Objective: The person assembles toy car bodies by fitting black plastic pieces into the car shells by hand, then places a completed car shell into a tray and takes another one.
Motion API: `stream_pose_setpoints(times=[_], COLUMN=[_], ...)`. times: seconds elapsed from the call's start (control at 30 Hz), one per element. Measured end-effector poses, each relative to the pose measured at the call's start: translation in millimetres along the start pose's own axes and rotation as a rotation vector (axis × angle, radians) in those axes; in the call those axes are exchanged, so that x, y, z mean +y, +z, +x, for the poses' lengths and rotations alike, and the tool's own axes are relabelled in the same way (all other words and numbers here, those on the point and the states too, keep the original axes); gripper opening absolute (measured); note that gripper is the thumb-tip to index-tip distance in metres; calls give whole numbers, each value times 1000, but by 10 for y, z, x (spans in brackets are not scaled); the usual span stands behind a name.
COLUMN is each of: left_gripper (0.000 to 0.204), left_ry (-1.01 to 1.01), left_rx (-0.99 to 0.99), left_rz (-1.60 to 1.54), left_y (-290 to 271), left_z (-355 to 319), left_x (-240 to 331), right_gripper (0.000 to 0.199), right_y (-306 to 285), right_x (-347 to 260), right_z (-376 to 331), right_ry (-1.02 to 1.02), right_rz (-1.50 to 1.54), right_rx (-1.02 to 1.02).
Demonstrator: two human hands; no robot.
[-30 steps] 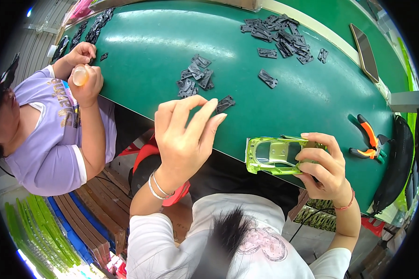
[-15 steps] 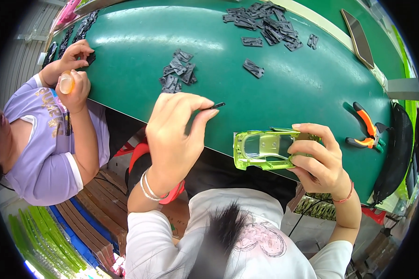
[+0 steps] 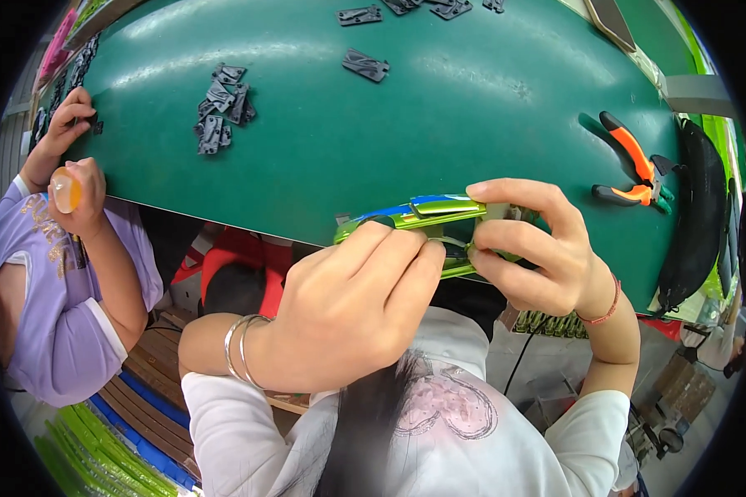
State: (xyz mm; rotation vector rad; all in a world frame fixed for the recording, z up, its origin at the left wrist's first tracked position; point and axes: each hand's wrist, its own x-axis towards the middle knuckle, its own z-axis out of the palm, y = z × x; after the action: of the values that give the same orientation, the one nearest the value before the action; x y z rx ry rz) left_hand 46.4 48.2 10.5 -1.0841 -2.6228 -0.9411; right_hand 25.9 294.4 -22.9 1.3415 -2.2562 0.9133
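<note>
Right hand (image 3: 547, 248) clamps the right end of a glossy green plastic toy-car shell (image 3: 435, 213), held mid-frame over the near edge of the green tabletop (image 3: 307, 166). Left hand (image 3: 348, 306) is up against the shell, fingertips hidden, so can't tell what it grips. Flat black plastic plates (image 3: 215, 103) heaped upper left; orange-and-black-handled pliers (image 3: 630, 157) lie open at right.

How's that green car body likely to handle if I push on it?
The green car body is probably light for its size: openings show a hollow shell. Its shiny surface may be slippery between the left hand and right hand. Its crisp edges suggest stiffness, though the thin strips might crack if pushed hard.
</note>
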Motion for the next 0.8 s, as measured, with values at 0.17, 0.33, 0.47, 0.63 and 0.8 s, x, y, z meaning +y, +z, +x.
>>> stream_pose_setpoints(times=[0.17, 0.33, 0.47, 0.63, 0.8], left_gripper=[31, 32, 33, 34, 36], left_ry=[52, 30, 49, 22, -4], left_rx=[-23, -13, 42, 28, 11], left_rz=[6, 6, -49, -36, -75], left_y=[14, 33, 63, 67, 30], left_z=[18, 12, 14, 25, 26], left_x=[-18, -13, -53, -45, -18], right_gripper=[17, 20, 24, 26, 20], right_y=[14, 1, -11, -15, 77], right_x=[9, 7, 7, 7, 30], right_z=[-37, -76, -82, -74, -56], right_ry=[0, 31, 42, 62, 31], right_rz=[-2, 22, 11, 21, -12], right_rx=[32, -2, -6, -18, 75])
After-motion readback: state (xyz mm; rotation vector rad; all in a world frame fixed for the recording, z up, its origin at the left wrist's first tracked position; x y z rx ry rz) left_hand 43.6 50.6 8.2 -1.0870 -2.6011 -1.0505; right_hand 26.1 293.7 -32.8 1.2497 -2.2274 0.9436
